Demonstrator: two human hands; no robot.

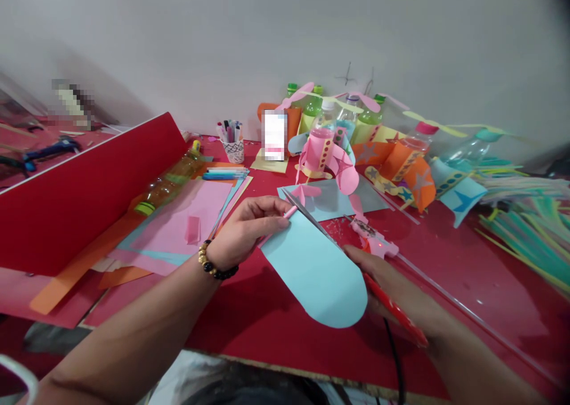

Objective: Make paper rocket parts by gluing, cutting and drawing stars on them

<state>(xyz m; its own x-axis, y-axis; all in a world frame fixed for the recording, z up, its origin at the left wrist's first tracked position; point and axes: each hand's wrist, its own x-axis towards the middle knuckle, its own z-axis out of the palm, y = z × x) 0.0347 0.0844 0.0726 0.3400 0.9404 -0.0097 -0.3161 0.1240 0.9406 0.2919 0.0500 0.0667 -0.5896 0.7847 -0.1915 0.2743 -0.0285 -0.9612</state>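
Note:
My left hand (249,224) is closed, thumb and fingers pinching the upper left edge of a light blue piece of paper (320,274) with a rounded near end. A thin pink stick (291,211), perhaps a pen or straw, pokes out between the same fingers. My right hand (392,280) grips red-handled scissors (396,313) on the paper's right side. Their metal blades lie along the paper's upper right edge, tips close to the pink stick. How far apart the blades are, I cannot tell. The fingers of my right hand are partly hidden behind the paper and handles.
Bottles dressed with paper wings and propellers (320,149) stand along the wall. A pink glue gun (374,239) lies beyond my right hand. Left are paper sheets (178,209), a lying plastic bottle (167,182) and a red board (93,197). Pens fill a cup (233,151).

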